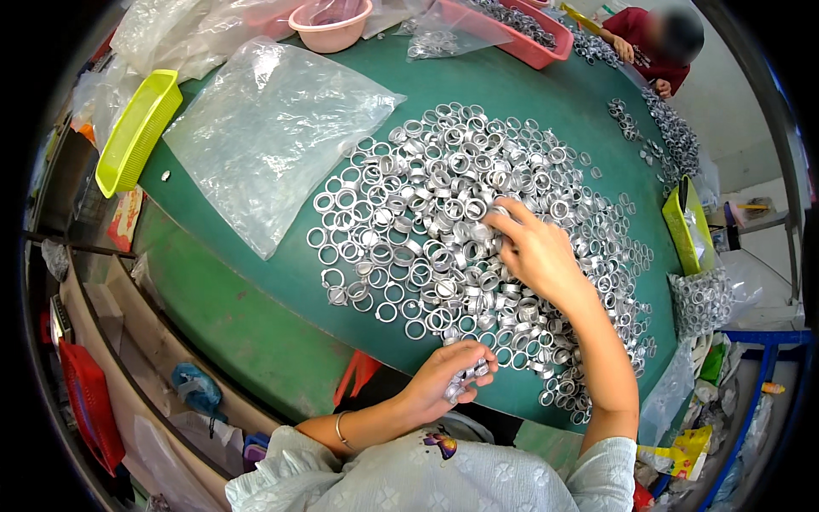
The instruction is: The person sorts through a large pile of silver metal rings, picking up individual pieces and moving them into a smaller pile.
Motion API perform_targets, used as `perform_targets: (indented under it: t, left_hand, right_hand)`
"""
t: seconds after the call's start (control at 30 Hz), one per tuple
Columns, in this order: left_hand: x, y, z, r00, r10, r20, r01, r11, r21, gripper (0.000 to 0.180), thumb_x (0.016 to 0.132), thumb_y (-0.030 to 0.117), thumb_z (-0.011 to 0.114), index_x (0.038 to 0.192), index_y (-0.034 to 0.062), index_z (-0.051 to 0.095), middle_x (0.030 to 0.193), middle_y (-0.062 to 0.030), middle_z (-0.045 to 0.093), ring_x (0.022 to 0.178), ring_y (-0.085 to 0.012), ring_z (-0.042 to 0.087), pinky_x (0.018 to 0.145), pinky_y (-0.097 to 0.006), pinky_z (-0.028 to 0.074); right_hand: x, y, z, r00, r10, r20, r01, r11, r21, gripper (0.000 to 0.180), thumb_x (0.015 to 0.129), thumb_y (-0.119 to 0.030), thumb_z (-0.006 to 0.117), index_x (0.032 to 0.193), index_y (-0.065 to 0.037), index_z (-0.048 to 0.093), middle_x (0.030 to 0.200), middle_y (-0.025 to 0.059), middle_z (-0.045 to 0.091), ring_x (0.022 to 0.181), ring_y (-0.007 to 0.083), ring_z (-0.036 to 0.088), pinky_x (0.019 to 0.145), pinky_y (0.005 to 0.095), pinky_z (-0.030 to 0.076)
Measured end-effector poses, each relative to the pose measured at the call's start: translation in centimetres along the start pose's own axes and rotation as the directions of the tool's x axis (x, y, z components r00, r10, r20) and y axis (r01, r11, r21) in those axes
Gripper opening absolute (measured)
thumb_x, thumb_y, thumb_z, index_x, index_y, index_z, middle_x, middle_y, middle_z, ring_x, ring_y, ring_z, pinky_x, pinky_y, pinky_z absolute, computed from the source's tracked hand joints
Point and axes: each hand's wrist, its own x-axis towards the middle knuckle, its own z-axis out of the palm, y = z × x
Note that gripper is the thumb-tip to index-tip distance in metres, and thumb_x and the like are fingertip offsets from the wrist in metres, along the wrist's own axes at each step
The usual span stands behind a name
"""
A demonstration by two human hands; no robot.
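Note:
A big heap of small silver metal rings (426,205) covers the middle of the green table (256,299). My right hand (533,252) lies on the heap with fingertips pinching among the rings near its centre. My left hand (448,380) is at the table's near edge, curled around a small bunch of rings (467,375) stacked in the palm. A thin bracelet sits on my left wrist.
A clear plastic bag (269,128) lies left of the heap. Yellow-green trays (136,128) (687,226) stand at the left and right edges. A pink bowl (331,24) and pink tray (525,32) are at the back. Another person in red (648,38) works at the far right.

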Motion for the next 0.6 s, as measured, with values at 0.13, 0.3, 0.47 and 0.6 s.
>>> perform_targets:
  t: [0.13, 0.3, 0.47, 0.6]
  left_hand:
    - [0.1, 0.1, 0.2, 0.999, -0.004, 0.047, 0.003, 1.0, 0.008, 0.016, 0.09, 0.02, 0.047, 0.092, 0.0055, 0.054, 0.09, -0.0092, 0.051, 0.07, -0.011, 0.045, 0.041, -0.017, 0.031]
    - [0.1, 0.1, 0.0, 0.996, -0.009, 0.094, 0.003, 0.998, 0.059, 0.017, 0.09, 0.019, 0.047, 0.091, 0.0033, 0.054, 0.09, -0.0097, 0.051, 0.068, -0.0109, 0.045, 0.041, -0.016, 0.032]
    - [0.6, 0.1, -0.6, 0.979, -0.025, 0.203, 0.004, 0.995, 0.104, 0.021, 0.09, 0.022, 0.048, 0.088, 0.002, 0.055, 0.085, -0.0103, 0.049, 0.064, -0.0091, 0.043, 0.038, -0.015, 0.03]
    - [0.9, 0.7, -0.5, 0.955, -0.065, 0.29, 0.028, 0.991, 0.129, 0.024, 0.09, 0.024, 0.048, 0.086, 0.0016, 0.055, 0.082, -0.0112, 0.048, 0.06, -0.0082, 0.041, 0.037, -0.015, 0.03]
  right_hand:
    - [-3.6, 1.3, -1.6, 0.996, 0.085, -0.029, -0.085, 0.996, -0.013, 0.023, 0.07, -0.006, 0.056, 0.092, -0.012, 0.063, 0.114, 0.0085, 0.055, 0.061, 0.027, 0.061, 0.056, 0.0366, 0.05]
    - [-6.1, 2.7, -3.3, 0.982, 0.186, -0.039, -0.185, 0.982, 0.034, 0.018, 0.072, -0.004, 0.058, 0.088, -0.009, 0.065, 0.106, 0.0083, 0.059, 0.06, 0.0259, 0.061, 0.06, 0.0348, 0.05]
    - [-3.7, 0.7, -2.0, 0.955, 0.098, -0.278, -0.036, 0.975, 0.219, 0.02, 0.072, -0.007, 0.064, 0.093, -0.005, 0.063, 0.094, 0.0076, 0.058, 0.064, 0.025, 0.061, 0.061, 0.0334, 0.05]
    - [-0.6, -2.7, 0.2, 0.987, 0.005, -0.159, 0.014, 0.993, 0.121, 0.017, 0.073, -0.011, 0.064, 0.088, -0.004, 0.06, 0.094, 0.0075, 0.056, 0.062, 0.0266, 0.06, 0.055, 0.0362, 0.049]
